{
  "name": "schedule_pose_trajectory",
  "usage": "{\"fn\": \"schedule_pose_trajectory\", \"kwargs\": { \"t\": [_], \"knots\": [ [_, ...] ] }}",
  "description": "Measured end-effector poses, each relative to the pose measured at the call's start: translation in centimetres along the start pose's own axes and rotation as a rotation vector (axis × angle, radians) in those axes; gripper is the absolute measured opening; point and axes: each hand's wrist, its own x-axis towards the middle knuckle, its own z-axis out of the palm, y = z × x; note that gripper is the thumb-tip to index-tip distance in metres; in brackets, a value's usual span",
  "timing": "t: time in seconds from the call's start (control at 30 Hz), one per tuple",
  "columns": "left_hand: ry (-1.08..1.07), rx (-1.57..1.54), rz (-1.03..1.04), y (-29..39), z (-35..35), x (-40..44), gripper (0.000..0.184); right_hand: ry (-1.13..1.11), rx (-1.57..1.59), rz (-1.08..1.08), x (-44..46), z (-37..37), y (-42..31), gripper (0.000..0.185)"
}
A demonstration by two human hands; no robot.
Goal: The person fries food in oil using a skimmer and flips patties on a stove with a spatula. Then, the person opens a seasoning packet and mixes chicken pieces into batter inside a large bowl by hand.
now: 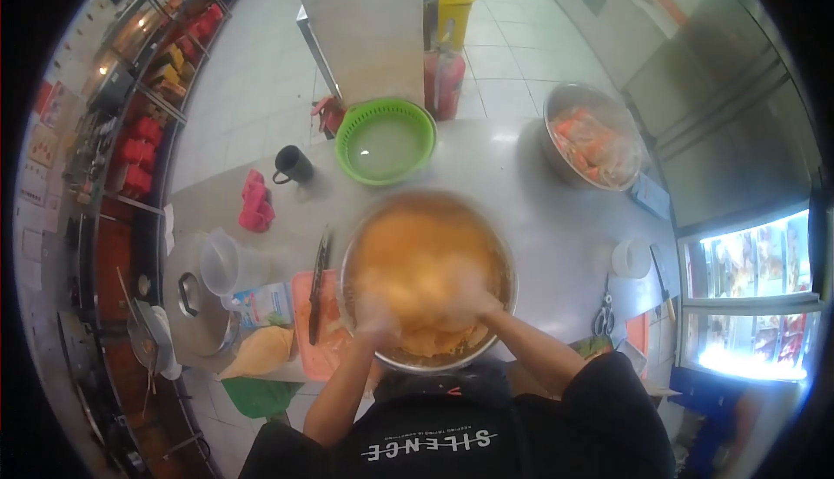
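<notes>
A large round metal bowl (511, 305) stands at the table's front edge, with an orange-yellow mixture (421, 237) inside. Both hands are down in the bowl and smeared by motion. My left hand (375, 316) is at the bowl's left side, touching the mixture. On the right side my right hand (473, 298) is also in the mixture. The fingers of both are blurred, so their shape and anything in them cannot be made out. Just left of the bowl, a long knife (318, 288) lies across a pink cutting board (326, 350).
A green basket (385, 143), black mug (293, 165) and pink cloth (255, 203) lie behind. A metal bowl of orange pieces (593, 140) is back right. Scissors (604, 312) and a white tub (632, 259) are right; a clear jug (222, 262) and pot lid (198, 327) left.
</notes>
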Motion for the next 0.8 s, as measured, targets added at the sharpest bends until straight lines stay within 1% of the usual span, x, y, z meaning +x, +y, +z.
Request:
{"fn": "schedule_pose_trajectory", "kwargs": {
  "t": [0.03, 0.07, 0.1, 0.13, 0.2, 0.23, 0.3, 0.33, 0.4, 0.47, 0.5, 0.53, 0.57, 0.6, 0.63, 0.67, 0.7, 0.77, 0.8],
  "knots": [
    [-0.042, 0.286, 0.109, -1.1, -0.5, -1.1, 0.042, -0.015, -0.081, -0.008, -1.4, 0.8, 0.7, 0.064],
    [-0.078, 0.492, 0.119, 0.9, 0.0, -2.3, 0.044, -0.026, -0.163, -0.018, -2.9, 1.6, 1.4, 0.067],
    [-0.113, 0.707, 0.139, 3.1, 0.4, -3.6, 0.046, -0.021, -0.167, -0.019, -3.4, 4.1, 3.4, 0.067],
    [-0.147, 0.910, 0.168, 5.2, 0.9, -4.9, 0.049, 0.013, -0.101, 0.006, -2.9, 8.0, 6.6, 0.065],
    [-0.222, 1.020, 0.032, 2.0, 1.3, -4.8, 0.050, 0.047, -0.034, 0.032, -3.5, 9.1, 7.8, 0.063],
    [-0.221, 1.019, 0.035, 0.7, 1.1, -4.7, 0.050, 0.003, 0.060, -0.017, -3.4, 8.5, 8.4, 0.055],
    [-0.138, 1.147, 0.150, -0.1, 0.5, -4.6, 0.044, -0.041, 0.132, -0.075, -3.6, 7.3, 8.7, 0.046],
    [-0.127, 1.137, 0.148, -0.8, 0.0, -5.0, 0.044, 0.031, -0.065, -0.173, -3.8, 7.3, 9.0, 0.037],
    [-0.055, 1.199, 0.427, 0.7, -1.0, -6.6, 0.040, 0.101, -0.259, -0.275, -4.9, 6.7, 7.4, 0.029],
    [-0.005, 1.215, 0.417, 1.6, -1.5, -7.7, 0.041, 0.131, -0.229, 0.047, -6.1, 3.9, 4.5, 0.026],
    [0.040, 1.230, 0.399, 1.9, -1.8, -8.1, 0.042, 0.129, -0.238, 0.037, -6.8, 2.2, 2.8, 0.026],
    [0.055, 1.223, 0.387, 2.1, -1.9, -8.2, 0.042, 0.129, -0.274, 0.093, -7.4, 0.5, 1.1, 0.024],
    [0.089, 1.132, 0.324, 2.5, -2.1, -8.2, 0.044, 0.128, -0.309, 0.148, -7.6, -0.2, 0.0, 0.022],
    [0.122, 1.040, 0.269, 2.7, -2.4, -8.3, 0.047, 0.124, -0.319, 0.135, -7.5, -0.3, -0.4, 0.022],
    [0.157, 0.827, 0.322, 0.8, -2.5, -7.0, 0.050, 0.202, -0.319, 0.097, -7.4, -0.5, -0.7, 0.020],
    [0.170, 0.820, 0.325, 0.5, -2.5, -6.5, 0.050, 0.283, -0.317, 0.060, -7.4, -0.8, -0.9, 0.022],
    [0.147, 0.858, 0.272, 0.2, -2.4, -6.1, 0.048, 0.286, -0.326, 0.055, -7.5, -0.7, -1.2, 0.022],
    [0.125, 0.886, 0.226, 0.3, -1.8, -5.9, 0.046, 0.365, -0.067, -0.093, -7.9, 0.1, -1.9, 0.034],
    [0.146, 0.804, 0.289, 0.8, -1.2, -5.9, 0.044, 0.371, -0.076, -0.097, -7.9, 0.4, -2.4, 0.034]
  ]
}}
